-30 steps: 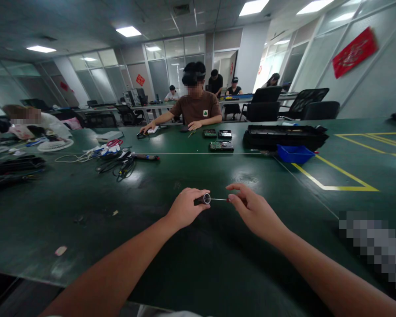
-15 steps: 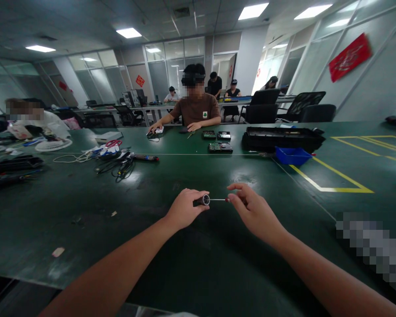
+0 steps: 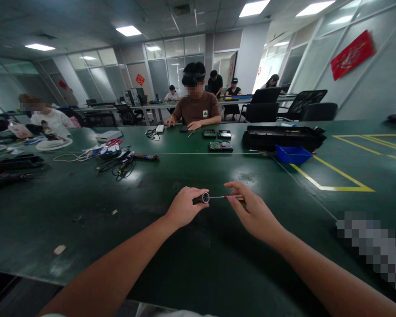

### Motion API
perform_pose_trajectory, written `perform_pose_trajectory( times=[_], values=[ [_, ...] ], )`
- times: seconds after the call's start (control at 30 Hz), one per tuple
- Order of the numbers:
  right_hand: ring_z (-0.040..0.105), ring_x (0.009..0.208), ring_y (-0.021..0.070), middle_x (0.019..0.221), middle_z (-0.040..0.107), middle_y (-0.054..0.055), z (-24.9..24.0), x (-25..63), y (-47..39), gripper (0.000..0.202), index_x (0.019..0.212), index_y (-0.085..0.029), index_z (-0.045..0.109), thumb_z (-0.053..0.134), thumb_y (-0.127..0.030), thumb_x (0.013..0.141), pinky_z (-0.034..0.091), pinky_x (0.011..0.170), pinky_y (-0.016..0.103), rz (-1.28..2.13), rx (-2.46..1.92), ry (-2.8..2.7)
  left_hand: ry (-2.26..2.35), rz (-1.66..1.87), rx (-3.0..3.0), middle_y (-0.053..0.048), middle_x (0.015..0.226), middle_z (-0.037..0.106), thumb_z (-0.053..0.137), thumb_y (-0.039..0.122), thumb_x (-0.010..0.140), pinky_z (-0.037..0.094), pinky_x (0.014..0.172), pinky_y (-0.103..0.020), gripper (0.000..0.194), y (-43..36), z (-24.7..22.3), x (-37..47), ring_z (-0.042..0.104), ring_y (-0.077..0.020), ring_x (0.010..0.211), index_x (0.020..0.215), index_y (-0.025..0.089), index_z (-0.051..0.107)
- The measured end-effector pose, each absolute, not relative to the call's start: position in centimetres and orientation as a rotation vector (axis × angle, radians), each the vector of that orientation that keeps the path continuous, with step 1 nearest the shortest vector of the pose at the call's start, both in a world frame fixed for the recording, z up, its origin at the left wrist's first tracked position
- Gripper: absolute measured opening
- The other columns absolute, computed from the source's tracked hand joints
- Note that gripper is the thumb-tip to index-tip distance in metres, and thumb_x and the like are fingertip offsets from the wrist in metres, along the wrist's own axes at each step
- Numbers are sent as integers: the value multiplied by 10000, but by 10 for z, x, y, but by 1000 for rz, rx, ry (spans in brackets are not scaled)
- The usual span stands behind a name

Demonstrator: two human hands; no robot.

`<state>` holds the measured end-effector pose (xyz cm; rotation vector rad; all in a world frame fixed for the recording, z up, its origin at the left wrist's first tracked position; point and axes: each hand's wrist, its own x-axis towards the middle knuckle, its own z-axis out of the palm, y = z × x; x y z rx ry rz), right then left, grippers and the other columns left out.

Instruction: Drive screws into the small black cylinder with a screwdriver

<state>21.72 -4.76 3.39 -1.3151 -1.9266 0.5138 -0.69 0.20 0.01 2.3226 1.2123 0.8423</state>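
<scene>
Over the green table, my left hand [image 3: 184, 206] grips a small dark round part [image 3: 204, 197] between thumb and fingers. A pale ring at its open end faces me, with dark shapes inside. My right hand [image 3: 254, 211] has a screwdriver [image 3: 236, 198] with a reddish handle, lying level between the thumb and the curled fingers, index finger lifted above it. Its thin metal shaft runs left and meets the side of the part near the ring. Whether the tip sits in a screw is too small to tell.
Cables [image 3: 120, 165] and a dark-handled tool lie at the left. Several circuit-board drives [image 3: 220, 146], a long black housing [image 3: 284, 137] and a blue bin [image 3: 293, 154] stand farther back. A co-worker [image 3: 196, 105] sits opposite. A pixelated object [image 3: 376, 246] lies at right.
More of the screwdriver's handle shows, as my right fingers have shifted around it. My left hand stays almost still. The co-worker opposite has drawn a hand back from the white device.
</scene>
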Motion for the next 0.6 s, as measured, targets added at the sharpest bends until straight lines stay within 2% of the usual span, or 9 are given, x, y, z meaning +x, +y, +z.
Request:
perform_pose_trajectory(
  times=[0.07, 0.17, 0.23, 0.37, 0.47, 0.6],
  values=[
    [651, 792, 213, 902, 686, 54, 34, 217, -48, 312, 1217, -212, 569, 426, -357, 981, 475, 675, 329, 521, -1329, -1934, 1222, 854, 2321, -17, 1112, 715, 758, 257, 818, 438, 907, -373, 396, 2, -1, -7, 606, -220, 1015, 1205, 270, 677],
    [624, 660, 199, 788, 675, 36, 33, 217, -47, 370, 1082, -220, 639, 339, -425, 1012, 437, 606, 326, 518, -1417, -1929, 1216, 857, 2321, -14, 1096, 719, 754, 258, 822, 437, 909, -375, 396, 2, -1, -6, 610, -219, 1000, 1210, 274, 675],
    [615, 628, 194, 803, 689, 39, 34, 217, -47, 364, 1104, -219, 634, 344, -419, 1010, 428, 591, 326, 506, -1437, -1918, 1199, 845, 2322, -18, 1089, 722, 759, 251, 816, 437, 916, -378, 399, 1, -1, -5, 612, -221, 997, 1207, 268, 678],
    [633, 697, 205, 835, 681, 38, 35, 216, -49, 348, 1290, -209, 498, 447, -337, 970, 454, 628, 324, 503, -1377, -1923, 1192, 830, 2330, -24, 1104, 721, 760, 242, 813, 433, 933, -390, 404, 1, -1, -5, 609, -227, 1010, 1208, 261, 677],
    [648, 752, 213, 856, 681, 39, 34, 218, -48, 306, 1247, -226, 517, 423, -350, 983, 464, 650, 326, 526, -1374, -1913, 1201, 826, 2335, -20, 1103, 720, 757, 248, 817, 438, 917, -390, 405, 0, -1, -5, 609, -224, 1004, 1213, 264, 674],
    [650, 702, 216, 852, 703, 48, 32, 219, -46, 346, 1144, -238, 596, 340, -429, 1011, 455, 623, 336, 550, -1445, -1880, 1203, 794, 2345, -29, 1107, 718, 748, 260, 824, 442, 909, -393, 403, 0, 0, -5, 611, -228, 1005, 1220, 263, 672]
  ],
)
